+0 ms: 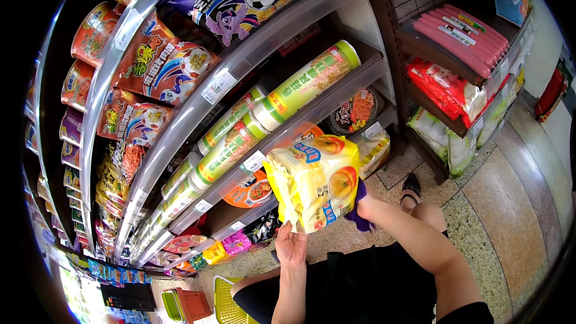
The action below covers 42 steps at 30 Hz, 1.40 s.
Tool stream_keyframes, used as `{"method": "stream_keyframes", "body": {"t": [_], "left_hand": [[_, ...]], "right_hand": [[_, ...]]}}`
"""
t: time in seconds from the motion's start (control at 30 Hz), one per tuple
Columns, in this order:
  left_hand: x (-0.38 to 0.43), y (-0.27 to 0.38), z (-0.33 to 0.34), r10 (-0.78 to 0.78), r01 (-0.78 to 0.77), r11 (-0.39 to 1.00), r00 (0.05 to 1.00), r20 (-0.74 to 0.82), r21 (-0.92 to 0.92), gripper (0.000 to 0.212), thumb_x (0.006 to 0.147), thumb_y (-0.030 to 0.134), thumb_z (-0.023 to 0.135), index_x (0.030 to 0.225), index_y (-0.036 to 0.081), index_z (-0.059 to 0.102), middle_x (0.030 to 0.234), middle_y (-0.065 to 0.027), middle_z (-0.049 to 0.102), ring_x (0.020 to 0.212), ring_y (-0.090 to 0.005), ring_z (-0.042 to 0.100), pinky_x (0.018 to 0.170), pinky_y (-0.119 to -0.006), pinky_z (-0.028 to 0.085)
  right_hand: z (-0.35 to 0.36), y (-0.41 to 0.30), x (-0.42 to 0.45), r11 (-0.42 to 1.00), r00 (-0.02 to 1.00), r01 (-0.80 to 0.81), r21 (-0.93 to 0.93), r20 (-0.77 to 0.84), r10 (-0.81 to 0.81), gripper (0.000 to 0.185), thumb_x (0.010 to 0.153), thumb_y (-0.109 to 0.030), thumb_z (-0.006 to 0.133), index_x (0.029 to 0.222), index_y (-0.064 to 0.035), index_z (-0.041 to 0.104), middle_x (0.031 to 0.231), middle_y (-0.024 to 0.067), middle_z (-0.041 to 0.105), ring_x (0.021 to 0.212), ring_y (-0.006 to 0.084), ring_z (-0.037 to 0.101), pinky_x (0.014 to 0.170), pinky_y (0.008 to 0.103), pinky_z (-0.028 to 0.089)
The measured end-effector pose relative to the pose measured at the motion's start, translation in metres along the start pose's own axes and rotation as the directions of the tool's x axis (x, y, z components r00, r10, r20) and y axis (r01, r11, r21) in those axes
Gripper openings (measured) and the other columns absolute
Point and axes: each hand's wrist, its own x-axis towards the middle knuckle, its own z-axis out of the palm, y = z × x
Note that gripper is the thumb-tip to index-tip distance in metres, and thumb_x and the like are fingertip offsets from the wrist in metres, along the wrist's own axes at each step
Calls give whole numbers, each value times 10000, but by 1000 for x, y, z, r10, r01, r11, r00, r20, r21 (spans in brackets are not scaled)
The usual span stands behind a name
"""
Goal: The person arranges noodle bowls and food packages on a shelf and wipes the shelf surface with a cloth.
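Note:
A yellow multipack of instant noodles [315,184] is held up in front of the shelves, above my lap. My left hand [291,246] pinches its lower left corner between thumb and fingers. At the pack's right side, my right hand [366,207] has a purple cloth [360,218] in it, pressed against the wrapper. The cloth and the pack hide most of my right fingers. Just behind the pack, another yellow noodle pack [375,153] sits on the bottom shelf.
Green-and-white noodle tubes [310,85] lie along the shelf [335,94] above. Noodle bowls [353,112] and bagged noodles [166,63] fill other levels. On the right, a side rack [450,67] holds pink packs and bags. Shopping baskets [229,301] stand on the tiled floor [477,234].

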Motion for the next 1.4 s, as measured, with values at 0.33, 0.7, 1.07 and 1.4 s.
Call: {"method": "stream_keyframes", "body": {"t": [0.33, 0.7, 1.07, 1.4], "left_hand": [[-14, -47, 13, 322, -280, 860, 946, -27, 426, 160, 799, -54, 460, 920, -31, 563, 973, -114, 605, 883, -227, 608, 762, -395, 523], [-21, -41, -56, 405, -225, 737, 902, -150, 638, 114, 804, -20, 444, 853, 15, 541, 873, -72, 590, 723, -174, 594, 615, -321, 525], [26, 1, -127, 189, 173, 592, 920, -344, 787, 131, 809, -12, 443, 866, -14, 561, 864, -96, 593, 686, -187, 584, 486, -303, 489], [142, 32, -148, 80, 132, 423, 980, -182, 896, 129, 812, 66, 491, 780, -6, 594, 693, -41, 578, 556, -120, 547, 492, -262, 473]], "right_hand": [[7, 2, 4, 992, 908, -57, -110, -419, 6, 459, 917, -370, 350, 1257, -67, 397, 1241, 116, 469, 1116, 209, 460, 915, 370, 383], [3, 18, -11, 738, 989, -149, -658, -115, 97, 409, 774, -105, 549, 1139, 54, 459, 1017, 145, 565, 921, 202, 556, 774, 303, 466], [20, -2, -17, -465, 992, -97, -880, -126, 31, 412, 852, -377, 440, 943, -27, 637, 1030, 234, 583, 985, 362, 562, 830, 440, 454], [-115, -80, 89, -265, 864, -475, -839, -386, -324, 531, 874, -410, 366, 1148, 23, 506, 1215, 246, 470, 1121, 358, 465, 930, 420, 386]]}}
